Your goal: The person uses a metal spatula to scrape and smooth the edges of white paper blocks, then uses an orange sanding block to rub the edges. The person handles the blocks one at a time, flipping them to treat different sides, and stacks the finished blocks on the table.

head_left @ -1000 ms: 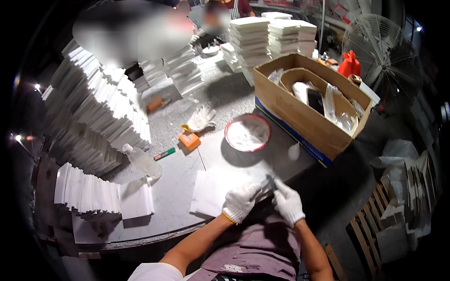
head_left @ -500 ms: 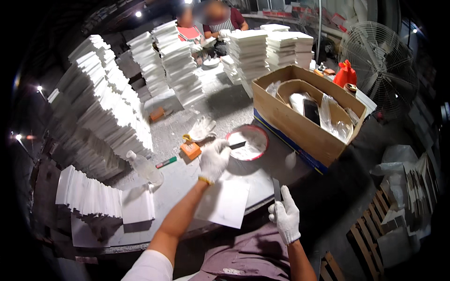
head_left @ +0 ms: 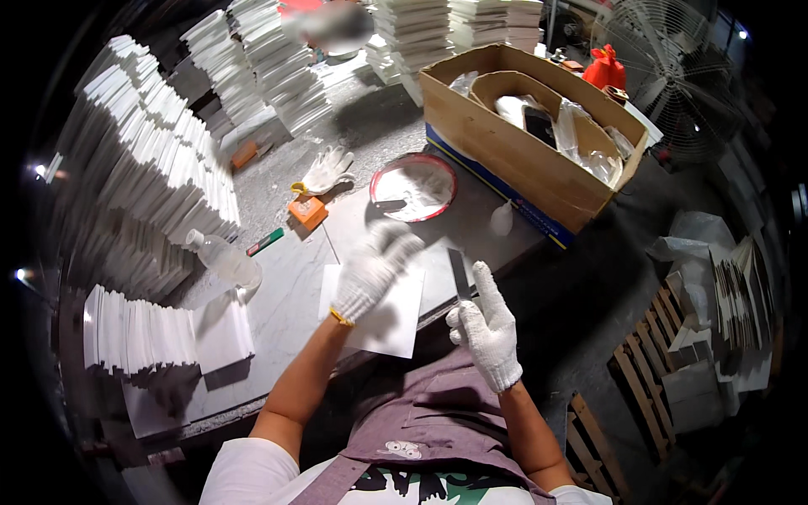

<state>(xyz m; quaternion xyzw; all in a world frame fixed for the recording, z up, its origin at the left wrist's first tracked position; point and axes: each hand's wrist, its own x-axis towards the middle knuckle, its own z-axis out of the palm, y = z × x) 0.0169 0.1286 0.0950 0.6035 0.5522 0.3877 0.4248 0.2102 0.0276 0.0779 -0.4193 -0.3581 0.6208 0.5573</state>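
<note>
My left hand (head_left: 376,268), in a white knit glove with a yellow cuff, hovers blurred over a flat white tile (head_left: 389,332) at the table's near edge. Its fingers look stretched and apart, with nothing visible in them. A red-rimmed bowl (head_left: 453,180) of white paste or powder stands just beyond it. A dark flat blade (head_left: 390,204) rests in the bowl, clear of the hand. My right hand (head_left: 491,332), also gloved, grips a narrow dark scraper blade (head_left: 459,271) pointing upward, with its index finger extended beside it.
A large cardboard box (head_left: 513,139) holds plastic-wrapped items at the right. An orange block (head_left: 308,212), a loose glove (head_left: 326,171), a green marker (head_left: 265,242) and a clear bottle (head_left: 225,259) lie left. Tall white tile stacks (head_left: 151,143) line the far left. A fan (head_left: 669,76) stands back right.
My left hand has come back from the bowl toward me, leaving the dark blade in it. My right hand still holds its blade. The whole view has tilted downward.
</note>
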